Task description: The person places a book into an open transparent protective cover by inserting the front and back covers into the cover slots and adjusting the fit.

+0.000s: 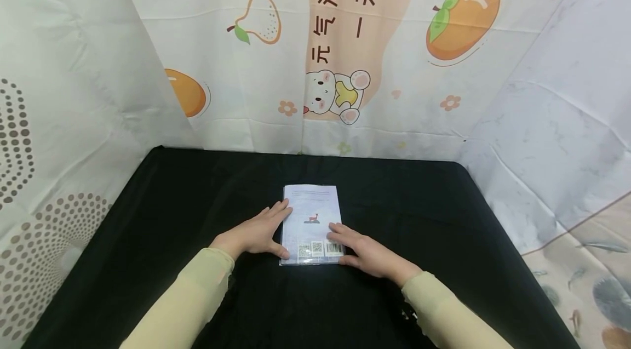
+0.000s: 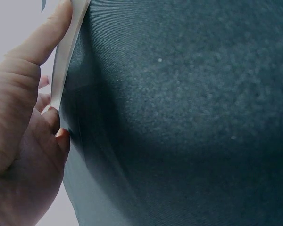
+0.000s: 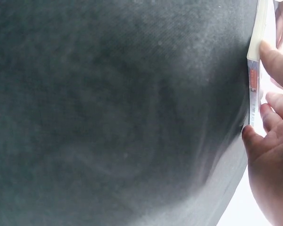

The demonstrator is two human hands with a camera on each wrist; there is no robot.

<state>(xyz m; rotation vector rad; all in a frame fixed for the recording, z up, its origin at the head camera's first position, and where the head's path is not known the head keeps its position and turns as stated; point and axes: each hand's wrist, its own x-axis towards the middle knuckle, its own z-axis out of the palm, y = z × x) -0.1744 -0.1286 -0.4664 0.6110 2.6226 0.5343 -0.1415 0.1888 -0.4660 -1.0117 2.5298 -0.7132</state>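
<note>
A thin book [image 1: 311, 201] in a clear plastic cover lies flat, its pale cover up. That face carries a small deer picture and, along the near edge, square codes and a barcode. My left hand [image 1: 256, 233] rests at the book's left edge, fingers extended onto the cover and thumb spread toward the near corner. My right hand [image 1: 370, 255] touches the right edge near the lower corner, fingertips on the cover. In the left wrist view the page edges [image 2: 65, 66] show beside the thumb. The spine [image 3: 253, 77], with a red mark, shows in the right wrist view.
Black cloth [image 1: 222, 184] covers the table under the book. Behind it hangs a white curtain [image 1: 384, 135] printed with fruit, a cartoon bear and large characters. More pale curtains stand at the left [image 1: 74, 91] and right [image 1: 557, 119].
</note>
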